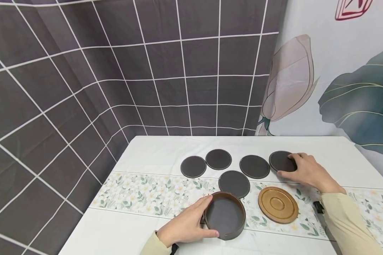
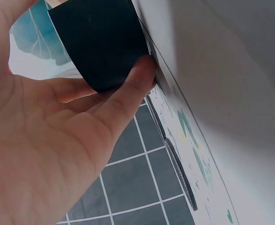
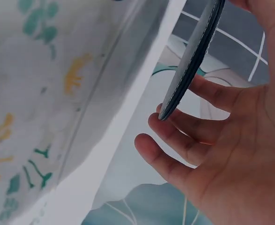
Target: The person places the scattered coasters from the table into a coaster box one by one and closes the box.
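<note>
My left hand (image 1: 191, 224) grips the left side of a round, dark leather coaster holder (image 1: 240, 232), thumb at the near side and fingers at the far rim. Its brown inner wall shows, with a dark grey bottom. In the left wrist view the holder's smooth outer wall (image 2: 100, 42) lies between thumb and fingers. At the back right, my right hand (image 1: 311, 171) pinches a round black coaster (image 1: 280, 161) by its right edge. The right wrist view shows this coaster (image 3: 193, 61) edge-on, with light stitching along its rim and fingertips against its underside.
Several more black coasters lie flat: a far-left one (image 1: 193, 166), one beside it (image 1: 218, 159), one behind the holder (image 1: 234, 184) and one right of centre (image 1: 254, 166). A brown round lid-like disc (image 1: 278, 205) with raised rings lies between the hands. A floral strip crosses the white tablecloth (image 1: 115, 226).
</note>
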Available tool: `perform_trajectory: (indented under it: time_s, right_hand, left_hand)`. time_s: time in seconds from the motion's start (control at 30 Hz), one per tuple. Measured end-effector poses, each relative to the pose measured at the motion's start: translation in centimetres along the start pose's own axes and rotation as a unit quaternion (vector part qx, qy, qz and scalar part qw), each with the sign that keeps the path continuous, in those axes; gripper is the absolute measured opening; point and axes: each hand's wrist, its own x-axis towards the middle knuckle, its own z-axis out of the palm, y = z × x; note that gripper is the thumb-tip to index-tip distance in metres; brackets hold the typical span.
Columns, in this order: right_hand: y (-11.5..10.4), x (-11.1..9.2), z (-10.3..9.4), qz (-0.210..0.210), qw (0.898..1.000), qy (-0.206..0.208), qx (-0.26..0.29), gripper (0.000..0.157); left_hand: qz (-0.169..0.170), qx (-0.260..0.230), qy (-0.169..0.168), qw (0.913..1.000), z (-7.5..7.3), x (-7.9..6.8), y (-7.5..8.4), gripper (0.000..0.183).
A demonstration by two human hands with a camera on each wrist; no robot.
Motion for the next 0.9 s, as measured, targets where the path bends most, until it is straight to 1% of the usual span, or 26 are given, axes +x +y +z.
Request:
perform_trajectory:
  time_s: [0.2,0.4,0.7,0.9]
  right_hand:
    - [-0.8,-0.1,-0.7,-0.014,1.000,0.019,0.005,0.099]
    - [-2.0,-0.4,-1.6,-0.036,0.998,0.051,0.003,0.095]
    - [-4.2,-1.2,-2.9,-0.076,0.991,0.113,-0.006,0.087]
    - [-5.4,-1.6,-3.8,-0.090,0.988,0.128,-0.016,0.086]
  left_hand:
    - [0.006,-0.004,0.006,1.0000,0.0,0.0,-0.2,0.101]
    - [0.011,-0.012,0.009,0.9998,-0.1,0.0,-0.3,0.100]
    - [0.013,-0.013,0.017,0.9997,0.0,0.0,-0.4,0.096]
    - [0.013,-0.013,0.019,0.9997,0.0,0.0,-0.5,0.093]
